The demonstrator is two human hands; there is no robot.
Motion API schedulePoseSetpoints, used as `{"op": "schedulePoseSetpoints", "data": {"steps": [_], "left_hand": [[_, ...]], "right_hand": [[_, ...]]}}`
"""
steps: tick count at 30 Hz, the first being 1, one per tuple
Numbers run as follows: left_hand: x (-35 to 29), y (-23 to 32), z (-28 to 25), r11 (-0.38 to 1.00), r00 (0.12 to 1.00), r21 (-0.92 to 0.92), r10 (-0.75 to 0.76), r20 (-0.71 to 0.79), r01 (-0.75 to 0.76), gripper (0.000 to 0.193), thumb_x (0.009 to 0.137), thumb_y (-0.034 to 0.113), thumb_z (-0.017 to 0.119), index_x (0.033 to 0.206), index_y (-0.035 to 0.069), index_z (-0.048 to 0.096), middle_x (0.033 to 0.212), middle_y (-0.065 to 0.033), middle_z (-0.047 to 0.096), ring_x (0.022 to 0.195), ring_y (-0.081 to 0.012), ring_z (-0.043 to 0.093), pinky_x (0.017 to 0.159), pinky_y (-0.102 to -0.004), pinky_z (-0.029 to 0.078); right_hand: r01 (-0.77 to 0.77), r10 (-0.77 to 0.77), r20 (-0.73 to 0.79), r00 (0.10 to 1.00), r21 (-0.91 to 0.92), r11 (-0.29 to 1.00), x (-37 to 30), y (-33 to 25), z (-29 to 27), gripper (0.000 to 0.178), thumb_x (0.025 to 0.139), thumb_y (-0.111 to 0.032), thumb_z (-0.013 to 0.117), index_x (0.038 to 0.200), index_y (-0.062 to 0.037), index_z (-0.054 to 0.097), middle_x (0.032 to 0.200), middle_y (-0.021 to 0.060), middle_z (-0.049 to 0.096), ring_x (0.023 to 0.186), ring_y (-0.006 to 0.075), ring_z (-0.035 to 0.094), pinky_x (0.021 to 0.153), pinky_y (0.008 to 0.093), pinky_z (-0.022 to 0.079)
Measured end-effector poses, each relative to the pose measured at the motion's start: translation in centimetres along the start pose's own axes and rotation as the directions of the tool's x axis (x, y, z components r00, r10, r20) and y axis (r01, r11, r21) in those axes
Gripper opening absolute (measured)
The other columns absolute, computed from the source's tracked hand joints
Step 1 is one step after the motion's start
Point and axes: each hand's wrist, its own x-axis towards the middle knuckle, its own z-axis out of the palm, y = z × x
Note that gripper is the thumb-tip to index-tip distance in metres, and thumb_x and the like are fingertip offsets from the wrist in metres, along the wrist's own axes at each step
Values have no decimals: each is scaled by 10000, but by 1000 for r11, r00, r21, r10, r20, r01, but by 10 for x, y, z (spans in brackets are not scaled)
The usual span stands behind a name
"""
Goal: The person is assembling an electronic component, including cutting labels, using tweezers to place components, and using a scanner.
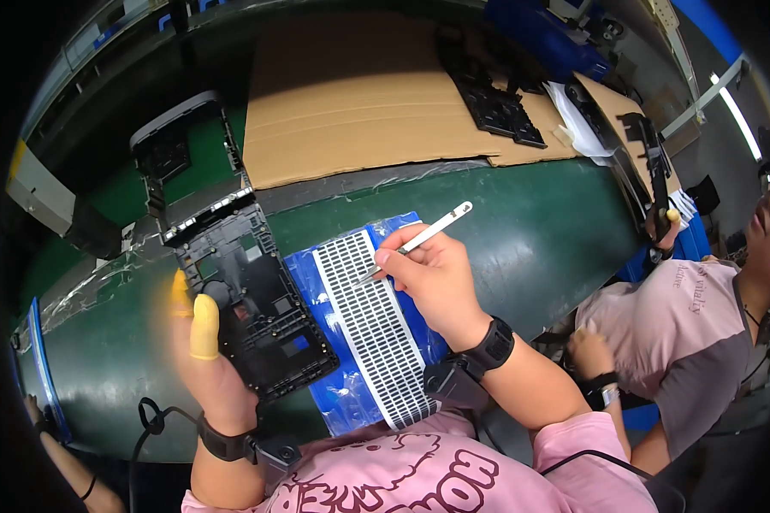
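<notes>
My left hand (210, 368), with yellow finger cots on the thumb and a finger, grips the left side of a black plastic housing (269, 299). The housing is tilted and has ribs, cut-outs and a frame-like upper end. In my right hand (441, 282) are white-handled tweezers (436, 229), pinched between thumb and fingers. Their thin metal tips point down onto a white sheet (376, 342) covered with rows of small dark rectangular pads. Under the sheet lies a blue plastic-wrapped block (351, 398). Whether the tips grip a pad is too small to tell.
Beyond the green table (530, 231) lies a large cardboard sheet (359, 94) bearing black plastic parts (500, 111). To the right, a co-worker in a pink and grey shirt (659, 316) holds a long black part (654, 167). A grey machine (60, 201) stands at left.
</notes>
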Motion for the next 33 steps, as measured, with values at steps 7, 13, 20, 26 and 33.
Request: {"op": "schedulePoseSetpoints", "data": {"steps": [7, 13, 20, 26, 33], "left_hand": [[6, 1, -7, 977, 985, -132, -173, -21, 169, 402, 910, 254, 456, 1248, 43, 399, 1016, -31, 544, 818, -91, 523, 727, -234, 443], [3, -4, 2, 923, 958, -256, -281, 62, 288, 392, 906, 196, 458, 1269, 71, 382, 1082, -33, 523, 900, -122, 513, 790, -279, 437], [3, -2, 2, 856, 929, -361, -336, 156, 370, 389, 905, 195, 450, 1266, 76, 367, 1133, -64, 506, 998, -164, 516, 853, -325, 440], [-1, -6, 1, 806, 897, -394, -395, 197, 441, 382, 909, 199, 444, 1261, 75, 361, 1142, -65, 501, 1002, -163, 517, 855, -322, 440], [-6, -2, 0, 794, 887, -396, -395, 241, 461, 390, 901, 209, 467, 1259, 86, 373, 1120, -51, 513, 977, -140, 515, 836, -302, 438]], "right_hand": [[-53, 52, -31, 998, -36, 998, 3, 8, 5, 69, 785, -16, 590, 845, -4, 558, 690, 42, 607, 601, 59, 561, 489, 171, 389], [-59, 58, -52, 997, -13, 998, 4, 11, 3, 73, 795, -13, 584, 861, 5, 557, 721, 49, 612, 620, 63, 569, 503, 165, 405], [-68, 70, -23, 997, 68, 995, 3, 8, -1, 75, 789, 9, 573, 862, 4, 555, 700, 64, 615, 542, 46, 510, 457, 156, 352], [-34, 30, 38, 999, 124, 992, -31, -32, 23, 110, 782, 20, 586, 887, 15, 554, 722, 76, 619, 568, 59, 530, 481, 160, 381], [-16, -3, 158, 987, 114, 993, -47, -24, 54, 150, 779, 58, 596, 917, 12, 561, 832, 36, 572, 749, 71, 548, 650, 193, 439]]}}
